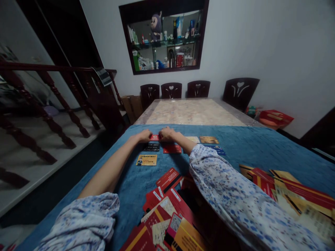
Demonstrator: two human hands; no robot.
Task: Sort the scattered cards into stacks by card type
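Both hands are at the far end of the rows of cards, on either side of a red card [154, 137] lying on the blue cloth. The fingers of my left hand [144, 135] are curled at its left edge. My right hand [166, 134], also closed, is at its right edge. Nearer to me in the same column lie a black card [151, 147] and a gold card [146, 160] printed with VIP. Another red card [172, 149] lies below my right hand. Past my right forearm are a gold patterned card [209, 139] and a partly covered blue card [219, 150].
A loose heap of red and gold cards [170, 205] lies near me, partly under my right sleeve. Another pile [295, 191] is at the right. The blue cloth [104, 164] covers the near table; chairs [171, 91] stand beyond, with a railing [52, 115] at the left.
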